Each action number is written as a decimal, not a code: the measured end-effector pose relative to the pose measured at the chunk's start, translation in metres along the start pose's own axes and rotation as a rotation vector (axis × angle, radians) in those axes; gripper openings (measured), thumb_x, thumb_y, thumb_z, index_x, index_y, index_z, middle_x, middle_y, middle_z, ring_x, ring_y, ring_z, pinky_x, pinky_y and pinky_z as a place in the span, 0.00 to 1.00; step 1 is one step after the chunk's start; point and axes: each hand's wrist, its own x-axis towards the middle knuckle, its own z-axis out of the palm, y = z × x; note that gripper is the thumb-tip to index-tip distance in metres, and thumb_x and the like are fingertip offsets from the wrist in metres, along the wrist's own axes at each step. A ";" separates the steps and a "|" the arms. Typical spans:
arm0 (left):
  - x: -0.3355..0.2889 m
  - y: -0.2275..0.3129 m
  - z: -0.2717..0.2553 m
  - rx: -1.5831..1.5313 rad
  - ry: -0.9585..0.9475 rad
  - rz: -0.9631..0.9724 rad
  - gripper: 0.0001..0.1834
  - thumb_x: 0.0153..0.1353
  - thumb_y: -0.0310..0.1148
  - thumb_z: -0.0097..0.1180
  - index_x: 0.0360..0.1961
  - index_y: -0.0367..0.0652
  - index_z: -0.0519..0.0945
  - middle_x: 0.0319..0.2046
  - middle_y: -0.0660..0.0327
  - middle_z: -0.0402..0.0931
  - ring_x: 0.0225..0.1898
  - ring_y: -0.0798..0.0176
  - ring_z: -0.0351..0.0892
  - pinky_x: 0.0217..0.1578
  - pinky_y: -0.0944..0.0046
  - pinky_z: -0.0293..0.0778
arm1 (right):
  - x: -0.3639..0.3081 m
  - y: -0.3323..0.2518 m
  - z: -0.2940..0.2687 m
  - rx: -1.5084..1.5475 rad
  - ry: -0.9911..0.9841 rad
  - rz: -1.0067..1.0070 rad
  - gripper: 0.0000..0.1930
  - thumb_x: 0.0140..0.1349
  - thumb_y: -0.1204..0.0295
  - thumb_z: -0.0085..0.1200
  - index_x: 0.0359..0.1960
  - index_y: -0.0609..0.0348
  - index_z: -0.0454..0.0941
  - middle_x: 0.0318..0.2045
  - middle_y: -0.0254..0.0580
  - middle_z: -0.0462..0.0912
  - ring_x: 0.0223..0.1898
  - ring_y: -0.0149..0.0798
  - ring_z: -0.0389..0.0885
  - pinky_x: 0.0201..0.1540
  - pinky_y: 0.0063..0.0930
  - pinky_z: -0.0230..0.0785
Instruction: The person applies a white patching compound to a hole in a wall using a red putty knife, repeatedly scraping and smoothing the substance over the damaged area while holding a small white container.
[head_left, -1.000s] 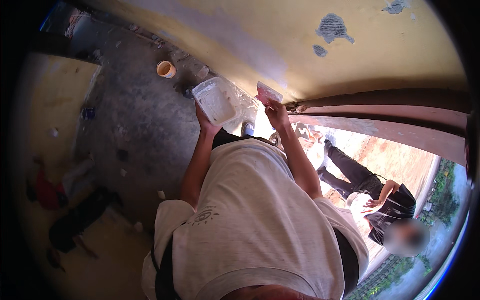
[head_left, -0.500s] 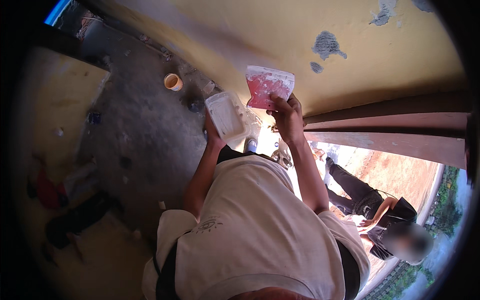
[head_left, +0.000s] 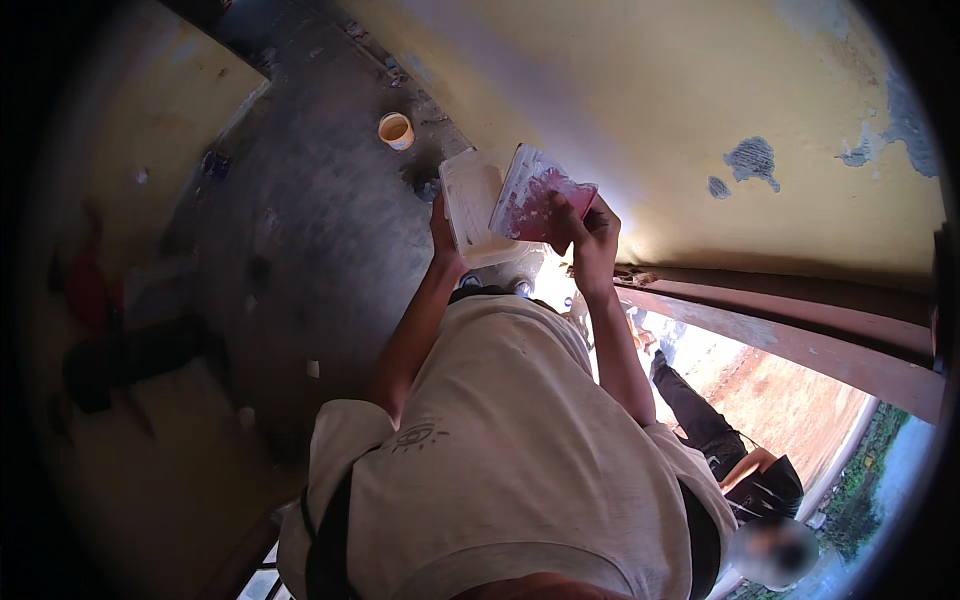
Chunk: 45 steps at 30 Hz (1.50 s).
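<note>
My left hand (head_left: 443,238) holds a clear rectangular plastic tub (head_left: 458,190) by its left side; a whitish coating covers its inside. In my right hand (head_left: 594,236) is a flat red putty spreader (head_left: 545,205), pinched between thumb and fingers. White paste is smeared over the spreader's face and along its far edge. The spreader overlaps the tub's right part from above, hiding that side; whether the two touch I cannot tell. Most of my left fingers are hidden beneath the tub.
A yellow wall (head_left: 620,90) with bare grey patches (head_left: 752,163) rises ahead and right. An orange-yellow bucket (head_left: 396,131) stands on the grey floor (head_left: 310,200). A brown wooden frame (head_left: 780,325) edges a bright opening, where a person in black (head_left: 765,490) is outside.
My right hand has brought the spreader left and down from in front of the wall to over the tub. The tub appears farther right, and the whole view has turned.
</note>
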 end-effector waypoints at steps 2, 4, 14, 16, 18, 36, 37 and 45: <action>0.003 0.011 0.001 -0.089 -0.045 -0.037 0.36 0.71 0.64 0.34 0.68 0.49 0.68 0.59 0.57 0.74 0.59 0.53 0.76 0.59 0.47 0.73 | 0.009 -0.004 0.018 -0.111 0.038 -0.073 0.11 0.69 0.67 0.57 0.38 0.65 0.76 0.25 0.35 0.81 0.28 0.27 0.78 0.31 0.24 0.69; 0.003 0.021 0.011 -0.093 -0.064 -0.046 0.39 0.70 0.67 0.34 0.68 0.49 0.67 0.60 0.57 0.74 0.59 0.53 0.75 0.59 0.47 0.73 | 0.023 0.003 0.034 -0.189 0.071 -0.274 0.13 0.72 0.65 0.53 0.39 0.66 0.75 0.27 0.42 0.83 0.28 0.35 0.81 0.32 0.26 0.70; -0.009 0.033 -0.017 -0.152 -0.161 -0.059 0.45 0.68 0.72 0.27 0.71 0.48 0.62 0.62 0.55 0.71 0.58 0.53 0.76 0.52 0.46 0.78 | 0.039 0.015 0.093 -0.767 -0.153 -0.373 0.07 0.67 0.73 0.53 0.39 0.65 0.73 0.28 0.55 0.84 0.28 0.57 0.85 0.29 0.43 0.76; -0.006 0.033 -0.024 -0.211 -0.177 -0.066 0.45 0.68 0.72 0.27 0.71 0.48 0.62 0.61 0.55 0.71 0.58 0.54 0.76 0.52 0.46 0.78 | 0.043 0.020 0.097 -0.798 -0.154 -0.401 0.07 0.67 0.73 0.53 0.40 0.65 0.73 0.29 0.55 0.84 0.29 0.57 0.85 0.29 0.43 0.76; -0.002 0.031 -0.017 -0.174 -0.141 -0.041 0.45 0.68 0.72 0.28 0.71 0.47 0.62 0.62 0.54 0.71 0.58 0.53 0.76 0.53 0.46 0.77 | 0.049 0.023 0.093 -0.780 -0.164 -0.493 0.07 0.66 0.74 0.54 0.41 0.64 0.72 0.29 0.55 0.84 0.30 0.57 0.86 0.31 0.43 0.76; 0.026 -0.002 0.038 -0.102 -0.116 -0.140 0.43 0.69 0.71 0.28 0.67 0.46 0.68 0.57 0.56 0.75 0.55 0.55 0.78 0.55 0.51 0.78 | 0.046 -0.009 0.044 -0.811 0.038 -0.502 0.10 0.61 0.75 0.58 0.42 0.63 0.74 0.33 0.51 0.85 0.32 0.53 0.87 0.30 0.42 0.78; 0.030 -0.003 0.037 -0.096 -0.123 -0.150 0.43 0.69 0.71 0.28 0.67 0.46 0.68 0.57 0.56 0.75 0.55 0.55 0.78 0.55 0.51 0.78 | 0.046 -0.006 0.042 -0.883 0.030 -0.537 0.09 0.61 0.75 0.58 0.42 0.63 0.74 0.33 0.51 0.85 0.32 0.53 0.87 0.29 0.41 0.78; 0.050 -0.013 0.024 -0.120 -0.191 -0.263 0.44 0.67 0.72 0.31 0.65 0.45 0.69 0.56 0.55 0.76 0.54 0.55 0.79 0.54 0.52 0.79 | 0.054 0.012 0.033 -0.668 0.107 -0.354 0.08 0.65 0.74 0.55 0.42 0.66 0.73 0.27 0.59 0.82 0.32 0.62 0.84 0.31 0.39 0.75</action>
